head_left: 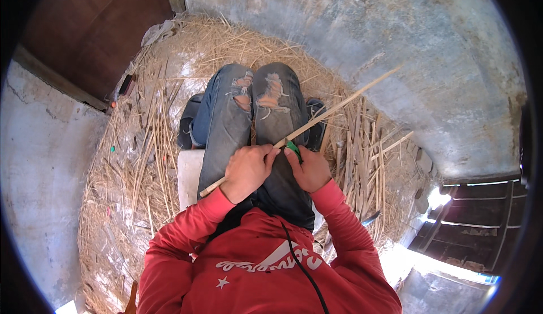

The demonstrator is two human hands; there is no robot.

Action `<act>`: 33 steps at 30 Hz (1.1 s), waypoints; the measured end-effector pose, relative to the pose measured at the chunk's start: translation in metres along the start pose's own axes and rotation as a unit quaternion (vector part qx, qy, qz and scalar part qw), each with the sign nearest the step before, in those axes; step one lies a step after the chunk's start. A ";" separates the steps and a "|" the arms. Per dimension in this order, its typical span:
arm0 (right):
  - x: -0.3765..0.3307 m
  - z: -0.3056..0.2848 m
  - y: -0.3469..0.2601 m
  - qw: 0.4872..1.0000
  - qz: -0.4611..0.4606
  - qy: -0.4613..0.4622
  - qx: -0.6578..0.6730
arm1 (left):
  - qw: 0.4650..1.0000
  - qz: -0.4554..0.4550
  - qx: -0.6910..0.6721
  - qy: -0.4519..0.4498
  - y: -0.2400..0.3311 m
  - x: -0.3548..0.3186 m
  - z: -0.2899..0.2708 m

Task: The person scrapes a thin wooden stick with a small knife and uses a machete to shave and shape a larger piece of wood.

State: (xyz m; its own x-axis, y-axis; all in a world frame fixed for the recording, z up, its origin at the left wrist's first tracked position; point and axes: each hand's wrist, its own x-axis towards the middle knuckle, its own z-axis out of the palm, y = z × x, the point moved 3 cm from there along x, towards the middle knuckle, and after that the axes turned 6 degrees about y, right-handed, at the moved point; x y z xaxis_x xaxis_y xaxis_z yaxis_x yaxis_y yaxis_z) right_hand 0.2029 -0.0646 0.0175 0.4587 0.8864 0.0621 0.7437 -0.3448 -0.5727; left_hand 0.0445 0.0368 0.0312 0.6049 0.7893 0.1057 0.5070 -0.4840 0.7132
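Observation:
A long, pale bamboo-like strip (342, 106) lies slantwise over my lap, its far end rising to the right. My left hand (247, 170) is closed around its lower part, and the short near end (212, 187) sticks out past the wrist. Close beside it, my right hand (310, 169) grips a small green tool (293, 149) that meets the strip just beyond the left thumb. Fingers cover most of this tool, so its exact kind cannot be made out. Under both hands are my legs in torn jeans (232, 122).
Straw and shavings (226, 40) cover the floor. Several loose strips lie in a pile (362, 156) at the right and another (155, 150) at the left. A blue-grey blade-like piece (370, 218) rests by my right elbow. A plastered wall (384, 26) stands ahead.

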 end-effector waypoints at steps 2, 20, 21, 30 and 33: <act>0.001 0.000 -0.003 1.000 -0.009 -0.002 0.000 | 1.000 0.003 0.014 0.007 0.001 -0.001 0.001; 0.010 0.021 0.027 0.999 0.022 0.028 0.015 | 1.000 0.009 0.028 0.003 -0.010 -0.025 -0.016; 0.012 0.021 0.031 0.999 0.024 0.032 0.028 | 0.999 0.004 0.034 0.005 -0.011 -0.036 -0.027; 0.046 -0.013 0.063 0.995 0.039 0.088 -0.002 | 0.999 0.027 0.008 0.027 -0.045 -0.114 -0.095; 0.053 -0.019 0.056 0.990 0.012 0.098 -0.102 | 1.000 0.009 -0.001 0.022 -0.049 -0.116 -0.102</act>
State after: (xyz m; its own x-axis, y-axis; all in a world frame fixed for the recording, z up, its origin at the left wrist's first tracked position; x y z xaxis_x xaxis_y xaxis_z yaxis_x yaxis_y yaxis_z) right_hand 0.2778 -0.0430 0.0048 0.5491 0.8064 0.2196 0.8046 -0.4388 -0.4002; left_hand -0.1130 0.0080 0.0547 0.5862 0.7964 0.1491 0.4948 -0.4976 0.7125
